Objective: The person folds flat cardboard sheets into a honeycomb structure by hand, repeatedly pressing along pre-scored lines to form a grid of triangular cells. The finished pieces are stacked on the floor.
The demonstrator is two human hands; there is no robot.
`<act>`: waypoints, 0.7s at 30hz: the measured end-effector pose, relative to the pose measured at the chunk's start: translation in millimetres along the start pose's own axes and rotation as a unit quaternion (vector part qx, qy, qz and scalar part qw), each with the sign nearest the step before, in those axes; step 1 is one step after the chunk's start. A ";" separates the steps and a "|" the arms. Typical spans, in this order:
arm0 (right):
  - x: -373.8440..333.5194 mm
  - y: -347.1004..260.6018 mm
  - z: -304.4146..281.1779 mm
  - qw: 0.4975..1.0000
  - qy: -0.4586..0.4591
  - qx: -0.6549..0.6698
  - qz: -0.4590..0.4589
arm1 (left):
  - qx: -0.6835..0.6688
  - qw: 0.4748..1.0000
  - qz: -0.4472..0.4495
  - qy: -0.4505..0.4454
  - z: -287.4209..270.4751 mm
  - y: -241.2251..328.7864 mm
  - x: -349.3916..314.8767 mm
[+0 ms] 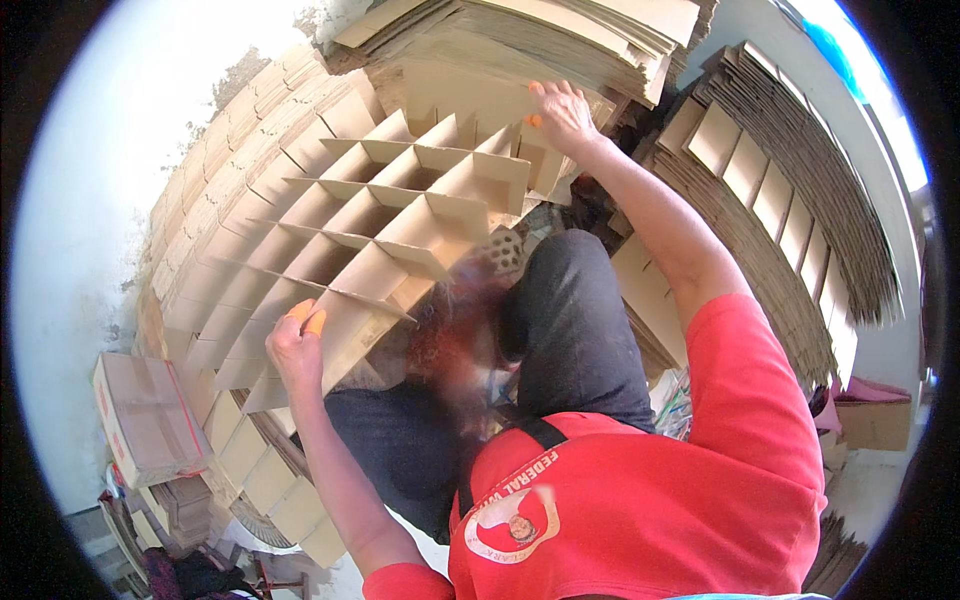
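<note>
A brown cardboard divider grid of slotted, crossing strips stands expanded in front of me, its cells open toward me. My left hand pinches its near left edge, with orange covers on the fingertips. At the far right corner of the grid, my right hand closes its fingers around a strip end; orange covers show on that hand too. The exact contact under the right fingers is hard to make out. Both arms reach around the grid, and my bent knees are below it. The grid's lower right corner is slightly blurred.
Stacked cardboard dividers line the wall at the left. Flat cardboard sheets are piled at the back. More cardboard stacks rise on the right. A taped carton sits at the lower left.
</note>
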State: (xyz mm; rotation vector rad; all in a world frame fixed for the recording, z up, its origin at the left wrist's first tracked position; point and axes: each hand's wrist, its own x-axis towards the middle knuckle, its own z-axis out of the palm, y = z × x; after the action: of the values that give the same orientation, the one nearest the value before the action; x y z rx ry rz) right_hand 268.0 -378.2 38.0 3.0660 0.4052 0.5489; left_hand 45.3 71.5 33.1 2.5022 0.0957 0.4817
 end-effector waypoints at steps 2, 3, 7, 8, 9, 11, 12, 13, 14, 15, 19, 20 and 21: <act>3.6 10.2 1.2 0.998 0.052 0.032 0.034 | 0.013 1.000 0.012 -0.003 -1.1 1.6 0.1; 5.8 9.8 -4.3 0.995 0.051 0.062 0.061 | 0.024 0.999 0.027 -0.003 -3.3 3.0 1.0; 11.6 -0.9 -28.5 0.994 -0.001 0.078 0.082 | 0.020 0.999 0.029 0.003 -13.2 8.8 -6.7; 9.2 -0.5 -26.7 0.994 0.002 0.077 0.079 | 0.017 0.999 0.035 0.008 -14.3 7.9 -7.4; 11.3 0.6 -23.7 0.994 0.009 0.078 0.074 | 0.025 0.999 0.021 0.006 -16.2 9.4 -6.5; 12.2 5.8 -20.1 0.993 0.007 0.088 0.073 | 0.013 0.999 0.021 0.024 -13.8 8.1 -9.8; 13.8 6.5 -20.0 0.990 0.043 0.108 0.085 | 0.008 0.999 0.021 0.036 -14.9 6.0 -10.7; 14.8 7.7 -20.4 0.984 0.078 0.128 0.097 | 0.037 0.998 0.034 0.041 -17.9 4.0 -11.7; 15.0 9.0 -21.2 0.976 0.114 0.147 0.109 | 0.044 0.997 0.043 0.047 -19.8 3.7 -14.1; 18.6 -11.4 -42.2 0.976 0.070 0.163 0.123 | 0.063 0.995 0.042 0.059 -28.4 -1.9 -20.6; 26.5 -29.8 -115.9 0.931 0.188 0.312 -0.029 | 0.087 0.992 0.050 0.079 -46.0 -13.9 -32.9; 18.0 -59.4 -154.3 0.907 0.180 0.377 -0.064 | 0.085 0.992 0.043 0.077 -49.1 -16.5 -35.5; 11.0 -92.1 -187.8 0.875 0.163 0.445 -0.099 | 0.088 0.993 0.030 0.075 -51.7 -20.8 -39.4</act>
State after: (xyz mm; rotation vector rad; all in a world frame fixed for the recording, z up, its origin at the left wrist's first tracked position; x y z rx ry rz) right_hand 190.6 -294.8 213.9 3.6599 1.2917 1.1485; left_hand -9.3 109.5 48.4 2.6445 0.1281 0.7149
